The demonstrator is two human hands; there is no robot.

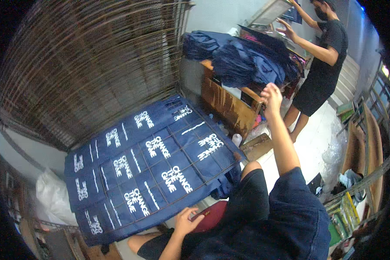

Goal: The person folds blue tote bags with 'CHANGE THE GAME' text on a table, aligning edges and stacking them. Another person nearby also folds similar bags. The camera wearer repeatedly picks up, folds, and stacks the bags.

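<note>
the left hand [187,220] is resting fingers curled, gripping nothing, just below the printed navy cloth pieces [151,169] on the wire rack [206,173]; the right hand [271,96] is reaching toward the navy fabric pile [242,58], fingers loosely together, empty.

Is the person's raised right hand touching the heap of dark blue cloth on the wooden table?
No, the right hand is lifted in the air in front of the heap of dark blue cloth, with nothing in its grip.

Co-worker's head [323,8] cut off by top edge
</note>
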